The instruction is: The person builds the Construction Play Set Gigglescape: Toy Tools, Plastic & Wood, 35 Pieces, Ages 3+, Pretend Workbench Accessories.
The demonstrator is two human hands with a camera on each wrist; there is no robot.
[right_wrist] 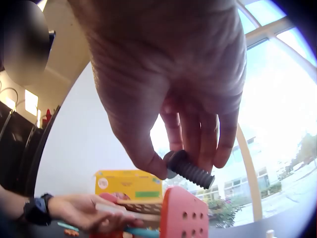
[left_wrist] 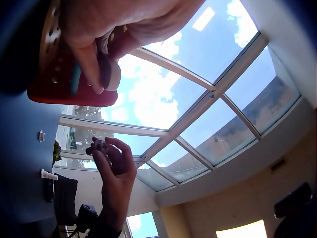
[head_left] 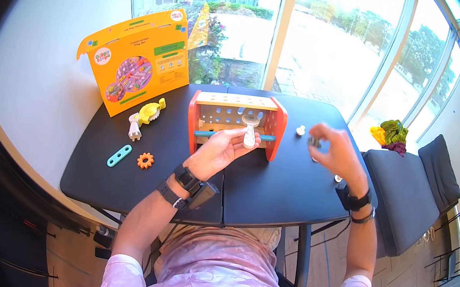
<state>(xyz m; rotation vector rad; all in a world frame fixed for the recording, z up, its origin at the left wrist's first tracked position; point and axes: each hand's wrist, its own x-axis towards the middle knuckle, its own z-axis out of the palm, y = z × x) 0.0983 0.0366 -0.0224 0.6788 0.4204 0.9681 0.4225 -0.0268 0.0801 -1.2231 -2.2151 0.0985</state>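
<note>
My left hand [head_left: 219, 152] holds a pale, long piece [head_left: 250, 137] between thumb and fingers, in front of the red-sided bench [head_left: 278, 131] with its perforated wooden panels. A round disc is at that piece's far end. Raised over the table's right part, my right hand [head_left: 339, 159] pinches a dark grey threaded screw [right_wrist: 192, 172] between thumb and fingertips; its ridged shaft points away from the thumb. The left wrist view shows the left fingers closed round a pale and dark end [left_wrist: 110, 74], with the right hand [left_wrist: 118, 171] apart from it.
A yellow box [head_left: 137, 65] stands at the back left. Near it lie a yellow and white toy [head_left: 149, 113], a teal strip [head_left: 119, 155] and an orange gear [head_left: 146, 160]. Small white pieces [head_left: 300, 130] lie at right. Beyond the right edge is a grey chair [head_left: 400, 191].
</note>
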